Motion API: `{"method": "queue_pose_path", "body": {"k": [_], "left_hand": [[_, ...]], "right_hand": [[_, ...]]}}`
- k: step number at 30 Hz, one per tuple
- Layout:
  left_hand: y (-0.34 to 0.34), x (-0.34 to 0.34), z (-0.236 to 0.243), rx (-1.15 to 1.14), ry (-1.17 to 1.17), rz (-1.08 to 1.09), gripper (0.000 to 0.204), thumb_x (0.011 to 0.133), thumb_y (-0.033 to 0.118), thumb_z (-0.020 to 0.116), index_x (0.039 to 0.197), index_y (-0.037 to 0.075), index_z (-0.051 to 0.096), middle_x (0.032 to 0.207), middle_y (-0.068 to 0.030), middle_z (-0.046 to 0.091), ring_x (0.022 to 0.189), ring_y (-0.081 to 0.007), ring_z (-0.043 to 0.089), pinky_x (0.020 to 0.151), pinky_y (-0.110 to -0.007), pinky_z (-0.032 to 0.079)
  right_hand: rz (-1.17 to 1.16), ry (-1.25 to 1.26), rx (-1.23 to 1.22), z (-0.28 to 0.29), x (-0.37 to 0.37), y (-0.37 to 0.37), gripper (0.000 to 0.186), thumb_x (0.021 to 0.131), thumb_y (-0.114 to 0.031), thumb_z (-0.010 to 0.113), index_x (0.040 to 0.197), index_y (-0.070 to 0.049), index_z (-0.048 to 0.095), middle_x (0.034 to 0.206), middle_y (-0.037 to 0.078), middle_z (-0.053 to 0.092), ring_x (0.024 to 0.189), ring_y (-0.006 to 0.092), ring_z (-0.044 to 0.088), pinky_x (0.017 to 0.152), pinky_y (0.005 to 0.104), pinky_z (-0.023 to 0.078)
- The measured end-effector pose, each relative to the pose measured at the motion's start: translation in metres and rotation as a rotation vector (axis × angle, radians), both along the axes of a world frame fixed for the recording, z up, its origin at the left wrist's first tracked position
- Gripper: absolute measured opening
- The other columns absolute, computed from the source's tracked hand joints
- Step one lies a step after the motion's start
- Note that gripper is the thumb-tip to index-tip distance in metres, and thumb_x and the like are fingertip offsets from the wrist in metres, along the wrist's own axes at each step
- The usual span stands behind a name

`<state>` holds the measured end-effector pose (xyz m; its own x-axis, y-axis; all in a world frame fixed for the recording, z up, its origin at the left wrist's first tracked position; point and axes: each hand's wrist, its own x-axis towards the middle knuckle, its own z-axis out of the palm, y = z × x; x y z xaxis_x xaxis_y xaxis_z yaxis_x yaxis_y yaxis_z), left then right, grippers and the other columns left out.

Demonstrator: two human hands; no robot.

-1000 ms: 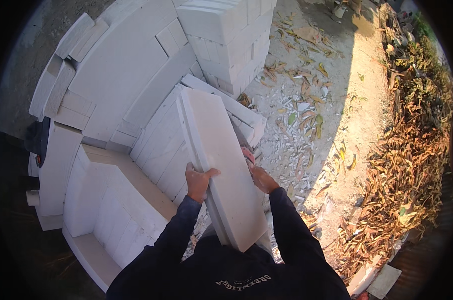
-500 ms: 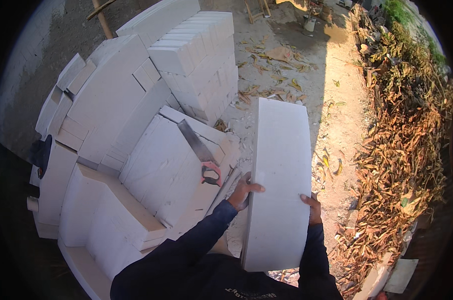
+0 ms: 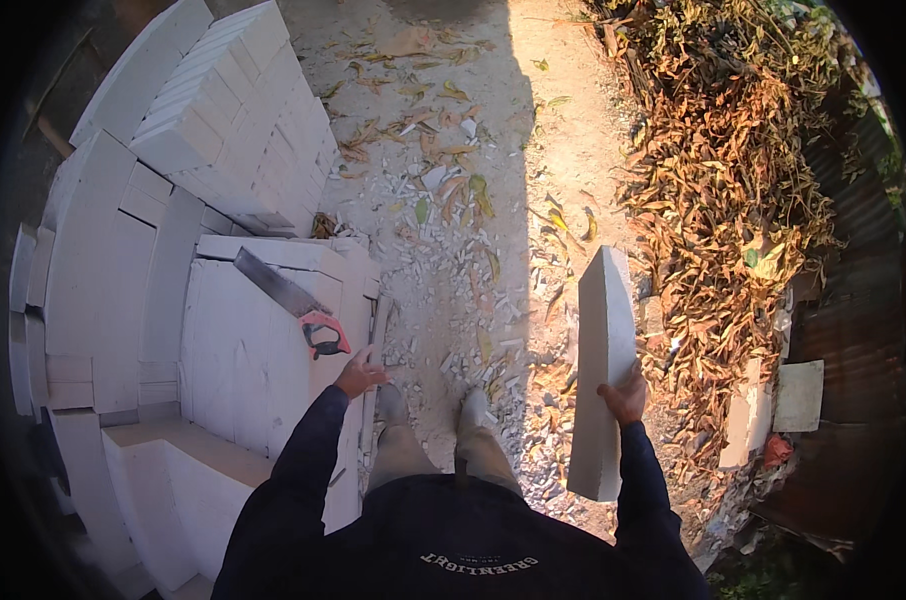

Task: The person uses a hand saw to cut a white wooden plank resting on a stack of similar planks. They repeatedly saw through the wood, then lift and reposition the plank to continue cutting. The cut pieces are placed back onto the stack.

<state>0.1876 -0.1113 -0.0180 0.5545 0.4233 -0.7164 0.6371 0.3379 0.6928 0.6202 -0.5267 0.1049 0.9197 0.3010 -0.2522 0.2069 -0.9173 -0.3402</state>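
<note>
My right hand [image 3: 625,395] grips a long white lightweight concrete block [image 3: 595,320] at about its middle. The thumb lies over the face turned toward me; the other fingers are behind it. The block is held on edge, well out to my right. My left hand [image 3: 360,376] is off the block, with fingers extended and nothing in them, beside the edge of a low stack of white blocks [image 3: 238,350]. Just beyond that hand, a handsaw [image 3: 291,300] with a red and black handle rests on top of the stack.
Taller stacks of white blocks [image 3: 228,110] stand on the left. White chips and dry leaves litter the ground [image 3: 443,270] ahead of my feet. Along the right runs a heap of dry brown leaves [image 3: 713,190], with a pale slab [image 3: 799,397] nearer me.
My left hand has let go of the block and moved left toward the low stack. My right hand has carried the block rightward, turning it on edge. The view has shifted right and downward.
</note>
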Motion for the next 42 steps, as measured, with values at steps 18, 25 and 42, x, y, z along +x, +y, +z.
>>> {"method": "queue_pose_path", "body": {"k": [18, 25, 42], "left_hand": [[-0.111, -0.281, -0.036, 0.56, 0.928, -1.13, 0.043, 0.102, 0.039, 0.042, 0.112, 0.015, 0.076, 0.113, -0.0115, 0.076, 0.112, -0.0272, 0.07, 0.096, -0.048, 0.051], [-0.017, -0.035, 0.016, 0.699, 0.293, 0.12, 0.029, 0.083, 0.029, 0.079, 0.079, 0.0, 0.075, 0.078, -0.0171, 0.075, 0.075, -0.0286, 0.073, 0.072, -0.042, 0.056], [0.265, 0.372, 0.196, -0.43, -1.341, 0.334, 0.079, 0.104, 0.065, 0.045, 0.148, 0.0, 0.047, 0.139, -0.0154, 0.06, 0.124, -0.0274, 0.062, 0.101, -0.042, 0.051]], "right_hand": [[-0.199, 0.623, -0.33, -0.079, -0.077, -0.133, 0.126, 0.044, -0.045, 0.091, 0.151, 0.004, 0.046, 0.131, 0.023, 0.067, 0.119, 0.0368, 0.067, 0.103, 0.0412, 0.055], [0.196, 0.181, -0.086, -0.048, -0.027, 0.005, 0.108, 0.059, -0.045, 0.086, 0.15, -0.002, 0.046, 0.113, 0.021, 0.073, 0.103, 0.0395, 0.071, 0.092, 0.0498, 0.056], [0.475, 0.17, 0.94, 0.31, 0.042, 0.513, 0.124, 0.067, -0.01, 0.088, 0.162, 0.007, 0.009, 0.105, 0.023, 0.075, 0.086, 0.0258, 0.076, 0.078, 0.0337, 0.062]]}}
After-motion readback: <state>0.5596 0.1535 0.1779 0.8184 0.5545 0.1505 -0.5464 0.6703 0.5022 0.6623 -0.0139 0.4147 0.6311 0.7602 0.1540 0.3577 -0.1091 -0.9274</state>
